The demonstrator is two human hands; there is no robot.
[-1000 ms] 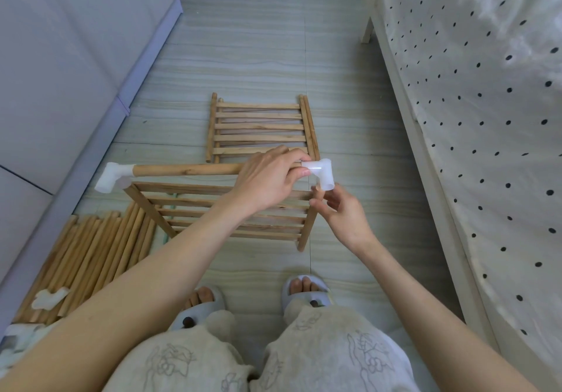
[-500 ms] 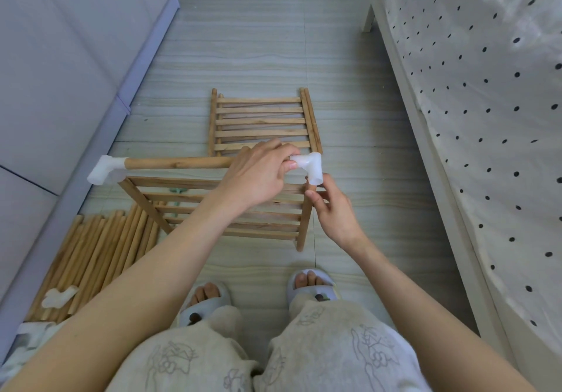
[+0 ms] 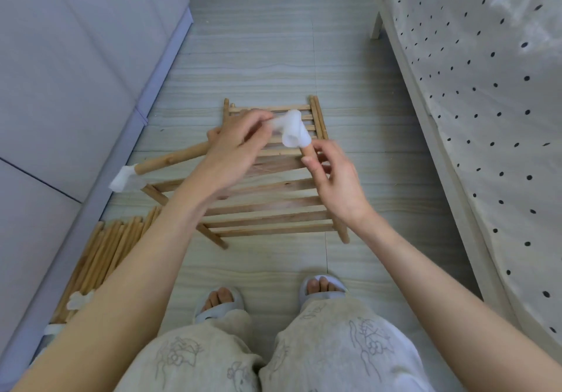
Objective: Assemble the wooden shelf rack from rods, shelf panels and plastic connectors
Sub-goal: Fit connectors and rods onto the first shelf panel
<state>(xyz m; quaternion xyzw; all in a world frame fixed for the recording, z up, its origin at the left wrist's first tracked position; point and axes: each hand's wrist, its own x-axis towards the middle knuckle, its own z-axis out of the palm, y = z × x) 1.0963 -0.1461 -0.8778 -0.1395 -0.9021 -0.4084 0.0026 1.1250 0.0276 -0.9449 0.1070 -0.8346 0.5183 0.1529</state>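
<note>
The left hand grips a wooden rod above the floor, fingers curled round it near its far end; the rod's long axis slopes from lower left to upper right, its left end dipping toward the grey cabinet; a white plastic connector caps that low left end, and a second white connector sits at the raised right end, its open socket facing down and toward the person; motion blur softens this connector, so whether the left fingertips touch it cannot be told. The right hand is just below that connector, fingers loosely spread and holding nothing, its forefinger tip at the socket's rim, seemingly touching. Beneath both hands a slatted shelf panel stands tilted, slats running left to right; a second slatted panel lies flat on the tiled floor beyond it. A bundle of spare rods lies by the cabinet, long axes running away from the person, with a loose connector on top; a bed with dotted cover stands to the right.
</note>
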